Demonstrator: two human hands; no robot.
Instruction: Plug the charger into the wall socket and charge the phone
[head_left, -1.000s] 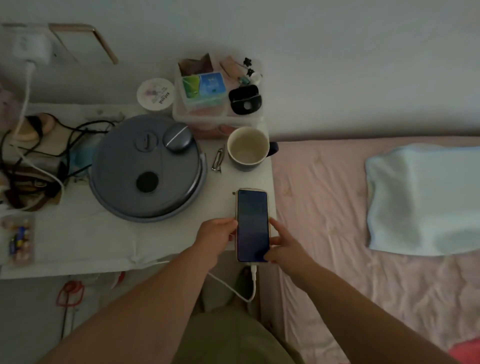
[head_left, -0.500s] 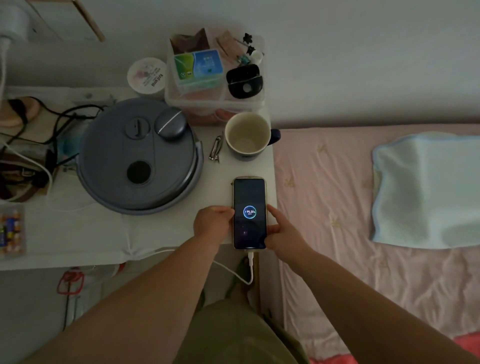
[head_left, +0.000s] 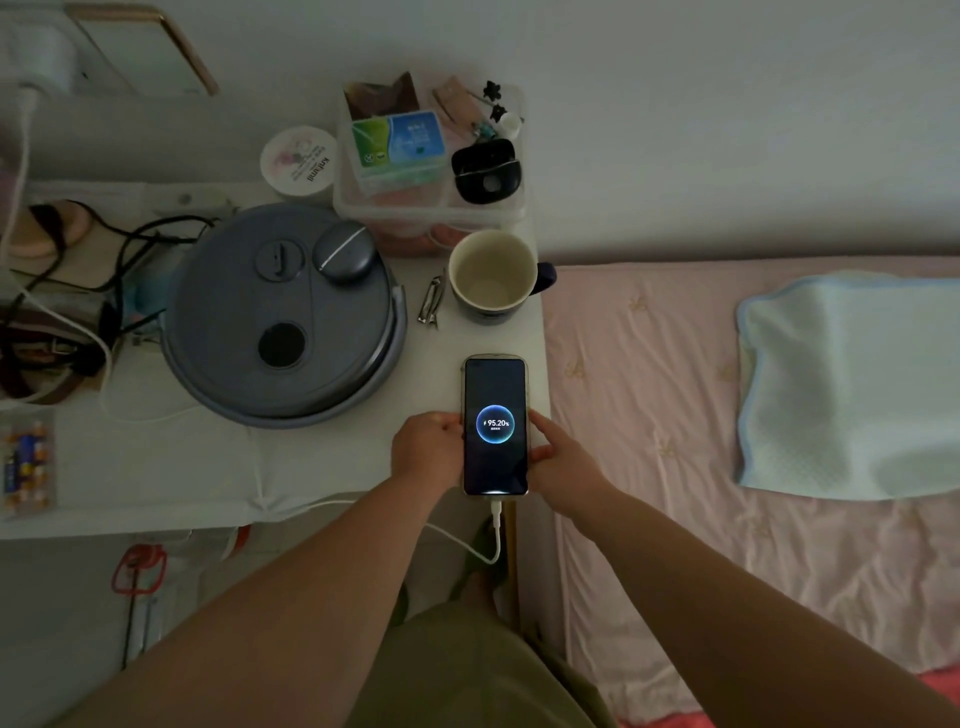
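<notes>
The phone (head_left: 495, 384) lies face up near the right front corner of the white table (head_left: 156, 467). Its screen is lit with a blue ring reading 95.20%. My left hand (head_left: 426, 452) grips its left edge and my right hand (head_left: 558, 457) grips its right edge. A white cable (head_left: 496, 535) is plugged into the phone's bottom end, loops below the table edge and runs left. At the far upper left, a white charger (head_left: 36, 57) sits on the wall with a white cord hanging from it.
A round grey device (head_left: 234, 364) fills the table's middle. Behind the phone stand a mug (head_left: 491, 275) and a metal clip (head_left: 431, 304); a clear box of small items (head_left: 431, 156) is at the wall. Tangled black cables (head_left: 78, 291) lie left. The pink bed (head_left: 675, 389) adjoins on the right.
The phone's screen went from dark to lit with the charging ring. The view has shifted slightly; both hands stay on the phone's edges.
</notes>
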